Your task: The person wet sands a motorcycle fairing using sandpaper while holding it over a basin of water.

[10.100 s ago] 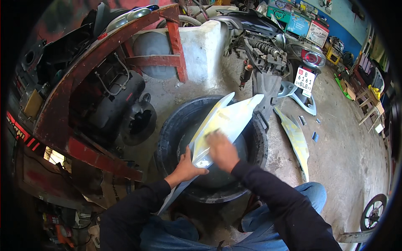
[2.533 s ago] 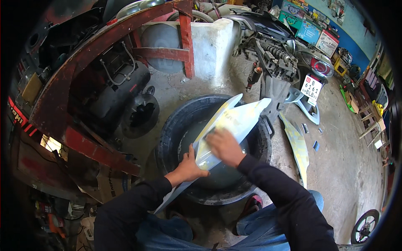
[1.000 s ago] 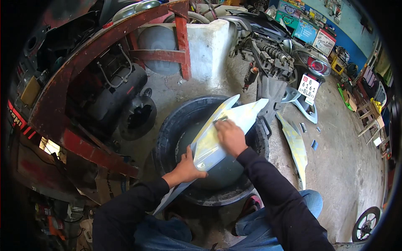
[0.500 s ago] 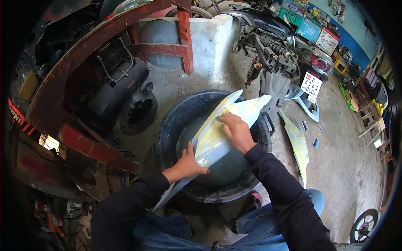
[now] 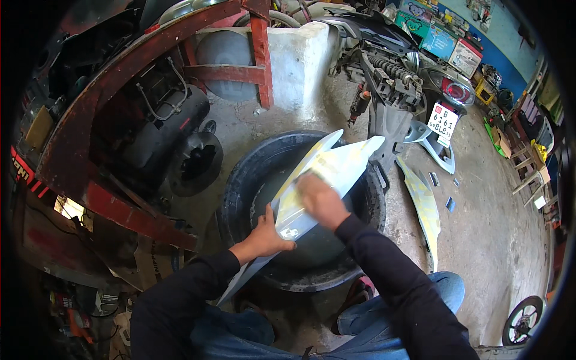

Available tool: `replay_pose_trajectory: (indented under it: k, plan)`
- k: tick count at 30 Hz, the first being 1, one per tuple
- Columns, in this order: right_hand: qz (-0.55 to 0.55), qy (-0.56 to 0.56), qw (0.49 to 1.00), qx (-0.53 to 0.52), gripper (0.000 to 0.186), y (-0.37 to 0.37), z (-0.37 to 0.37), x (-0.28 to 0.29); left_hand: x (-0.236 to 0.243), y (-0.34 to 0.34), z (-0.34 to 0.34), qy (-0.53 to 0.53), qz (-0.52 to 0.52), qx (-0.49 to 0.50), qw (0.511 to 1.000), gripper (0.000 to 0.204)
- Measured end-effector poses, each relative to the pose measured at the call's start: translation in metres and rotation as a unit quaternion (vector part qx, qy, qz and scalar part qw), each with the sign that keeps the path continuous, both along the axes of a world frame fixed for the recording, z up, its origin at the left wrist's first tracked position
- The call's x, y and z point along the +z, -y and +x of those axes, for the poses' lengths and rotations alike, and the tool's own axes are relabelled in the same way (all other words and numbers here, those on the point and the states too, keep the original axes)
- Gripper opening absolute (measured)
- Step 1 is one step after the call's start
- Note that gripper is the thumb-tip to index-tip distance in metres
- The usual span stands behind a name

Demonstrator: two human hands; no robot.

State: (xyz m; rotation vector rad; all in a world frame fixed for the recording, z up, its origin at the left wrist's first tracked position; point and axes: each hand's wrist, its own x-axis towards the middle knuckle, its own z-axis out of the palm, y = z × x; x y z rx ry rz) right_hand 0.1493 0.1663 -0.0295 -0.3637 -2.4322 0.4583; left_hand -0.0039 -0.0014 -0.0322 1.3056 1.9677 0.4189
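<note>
A long pale-grey motorcycle body panel with yellowish patches slants across a large black tub. Cloudy water shows below it inside the tub. My left hand grips the panel's near part, with the thumb on its face and the fingers at its left edge. Against the panel's middle presses my right hand, closed and smeared by motion. Whatever lies under its fingers is hidden.
A second yellow-patched panel lies on the floor right of the tub, near small blue pieces. A partly stripped motorcycle stands beyond. A red frame and a dark compressor tank are at the left.
My right hand has slid along the panel toward me and slightly left, from its upper part to its middle. My left hand keeps its grip; the whole view has shifted slightly.
</note>
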Motion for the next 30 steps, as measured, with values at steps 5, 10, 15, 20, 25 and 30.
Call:
replay_pose_trajectory:
  k: [5, 10, 15, 20, 25, 30]
  plan:
    - [0.117, 0.026, 0.992, 0.031, 0.034, 0.031, 0.011, 0.003, -0.002, -0.002, 0.007, -0.005, 0.002, 0.001, 1.0, 0.147]
    - [-0.006, 0.005, 0.996, -0.086, 0.034, -0.006, 0.01, 0.008, 0.007, -0.003, 0.009, 0.004, -0.023, 0.003, 1.0, 0.147]
    - [0.049, 0.006, 0.997, -0.051, 0.037, -0.002, 0.012, 0.0, 0.007, -0.002, 0.006, 0.008, -0.01, 0.007, 1.0, 0.148]
    - [0.059, -0.018, 0.998, -0.017, 0.036, 0.008, 0.015, 0.003, 0.002, 0.001, 0.003, 0.007, -0.002, 0.003, 1.0, 0.148]
    - [-0.018, 0.01, 0.992, -0.125, 0.036, -0.029, 0.022, 0.014, 0.012, -0.005, 0.008, 0.042, -0.029, -0.006, 0.999, 0.152]
    - [0.043, 0.05, 0.995, 0.073, 0.037, 0.039, 0.015, 0.013, -0.006, 0.001, -0.004, 0.015, 0.031, -0.013, 0.999, 0.149]
